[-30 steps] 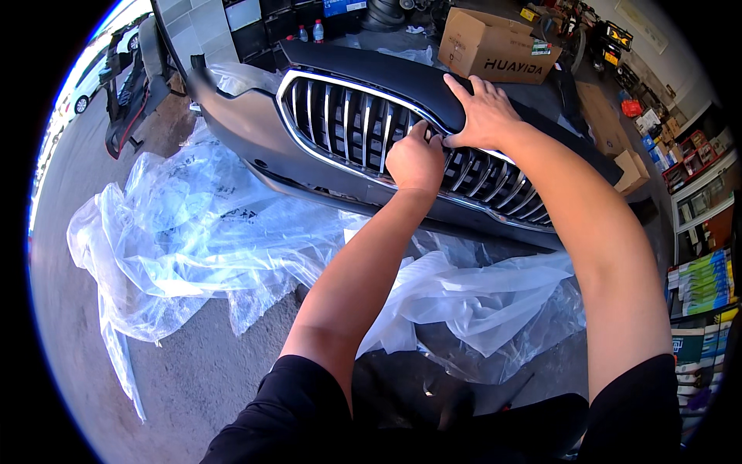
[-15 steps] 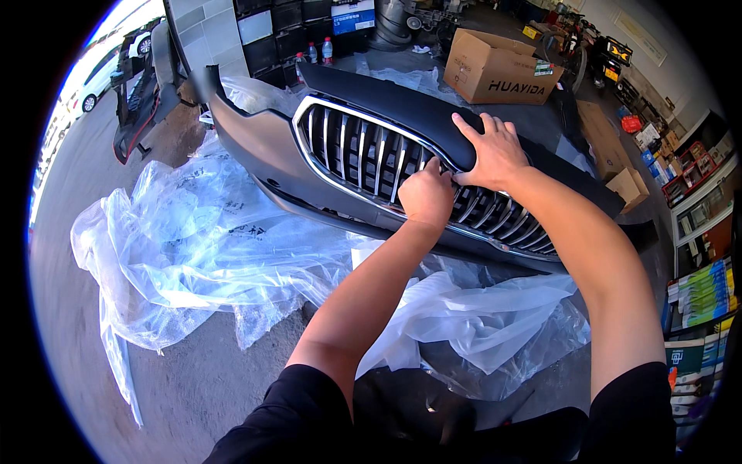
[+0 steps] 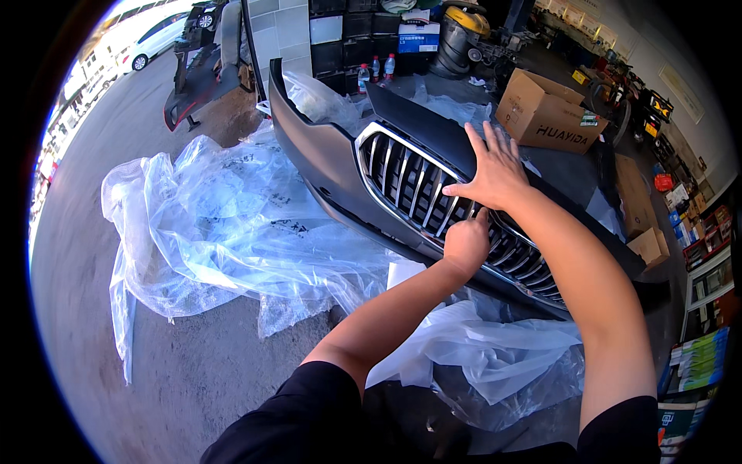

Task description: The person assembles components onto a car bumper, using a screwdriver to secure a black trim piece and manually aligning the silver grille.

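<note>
A dark grey car bumper (image 3: 323, 153) lies slantwise before me, with a chrome-framed grille (image 3: 398, 179) of upright slats set in it. My left hand (image 3: 466, 243) is closed at the middle of the grille, fingers curled and one digit pointing up along the slats. The exact spot it grips is hidden behind the hand. My right hand (image 3: 496, 172) is open just beyond it, fingers spread over the bumper's black upper edge and thumb stretched left across the grille. Whether its palm touches the surface is hard to tell.
Crumpled clear plastic sheeting (image 3: 209, 220) spreads over the floor at left, with more white wrapping (image 3: 483, 340) near me. An open cardboard box (image 3: 545, 116) stands behind the bumper. Small bottles (image 3: 389, 66) and a yellow-topped vacuum cleaner (image 3: 462, 39) stand at the back; shelves line the right.
My right hand has lifted its grip from the bumper's upper edge and spread its fingers. My left hand stays closed at the grille. The view has shifted, moving the scene right and down.
</note>
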### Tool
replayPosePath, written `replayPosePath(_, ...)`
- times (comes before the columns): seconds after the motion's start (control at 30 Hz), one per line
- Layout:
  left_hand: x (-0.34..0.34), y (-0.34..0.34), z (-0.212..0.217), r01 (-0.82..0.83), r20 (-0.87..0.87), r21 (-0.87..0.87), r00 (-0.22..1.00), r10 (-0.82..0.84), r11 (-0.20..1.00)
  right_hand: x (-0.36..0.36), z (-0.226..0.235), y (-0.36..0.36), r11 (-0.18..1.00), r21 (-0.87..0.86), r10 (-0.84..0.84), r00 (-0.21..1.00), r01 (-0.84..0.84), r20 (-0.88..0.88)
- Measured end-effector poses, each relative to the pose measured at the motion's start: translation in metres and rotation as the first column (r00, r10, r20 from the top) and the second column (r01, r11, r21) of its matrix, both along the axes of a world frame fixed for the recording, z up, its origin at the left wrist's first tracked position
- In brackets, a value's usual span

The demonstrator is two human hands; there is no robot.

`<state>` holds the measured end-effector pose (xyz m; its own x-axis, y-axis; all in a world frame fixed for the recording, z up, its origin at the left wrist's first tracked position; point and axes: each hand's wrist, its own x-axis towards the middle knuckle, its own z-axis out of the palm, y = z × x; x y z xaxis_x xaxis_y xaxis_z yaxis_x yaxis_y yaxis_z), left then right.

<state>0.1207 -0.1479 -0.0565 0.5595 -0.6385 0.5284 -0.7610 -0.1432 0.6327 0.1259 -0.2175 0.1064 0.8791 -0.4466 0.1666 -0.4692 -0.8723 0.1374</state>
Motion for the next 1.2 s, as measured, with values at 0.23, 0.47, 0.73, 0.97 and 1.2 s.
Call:
replayPosePath(0.23, -0.01, 0.001, 0.02, 0.097, -0.096, 0.107, 0.992, -0.086, 0.99, 0.08, -0.012, -0.009, 0.993, 0.04, -0.104, 0.988, 0.109, -0.116)
replayPosePath(0.47, 0.005, -0.009, 0.024, 0.184, -0.148, 0.163, 0.976, -0.16, 0.969, 0.089, -0.02, -0.045, 0.994, 0.104, -0.008, 0.995, 0.019, -0.101)
replayPosePath(0.73, 0.012, -0.009, 0.023, 0.245, -0.175, 0.127, 0.959, -0.222, 0.961, 0.085, -0.03, -0.035, 0.999, -0.033, 0.023, 0.997, -0.025, -0.08)
replayPosePath(0.97, 0.022, 0.0, 0.035, 0.272, -0.231, 0.115, 0.943, -0.241, 0.955, 0.087, -0.036, -0.032, 0.991, -0.064, 0.121, 0.987, -0.115, 0.104)
replayPosePath(1.2, 0.069, 0.047, 0.023, 0.57, -0.119, 0.083, 0.82, -0.559, 0.818, 0.09, -0.031, -0.039, 0.988, -0.048, 0.148, 0.983, -0.144, 0.108)
